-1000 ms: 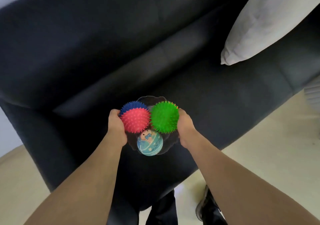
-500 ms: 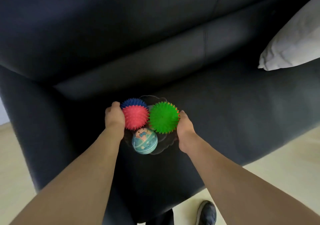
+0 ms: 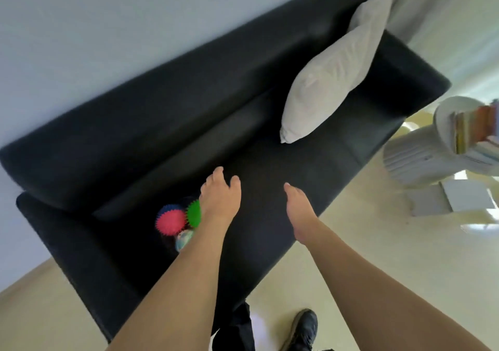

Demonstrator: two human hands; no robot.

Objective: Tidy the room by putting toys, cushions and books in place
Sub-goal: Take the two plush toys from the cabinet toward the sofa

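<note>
A pink spiky ball (image 3: pixel 171 221), a green spiky ball (image 3: pixel 194 213), a blue spiky ball (image 3: pixel 167 208) behind them and a pale teal printed ball (image 3: pixel 183 239) lie bunched together on the left end of the black sofa seat (image 3: pixel 270 188). The dish under them is hard to make out in the dark. My left hand (image 3: pixel 221 196) hovers just right of the balls with relaxed fingers, holding nothing; its forearm covers part of the green and teal balls. My right hand (image 3: pixel 298 210) is further right over the seat, also free of anything. A white cushion (image 3: pixel 332 75) leans on the backrest at the right.
A round white side table (image 3: pixel 421 159) with a stack of books (image 3: pixel 475 132) stands right of the sofa. A flat white sheet (image 3: pixel 464 196) lies on the cream floor near it. My dark shoe (image 3: pixel 303 329) is at the bottom, close to the sofa's front edge.
Both hands have let go of the dish of balls, which now rests on the sofa seat. The hands moved right and the view pulled back, showing the whole sofa.
</note>
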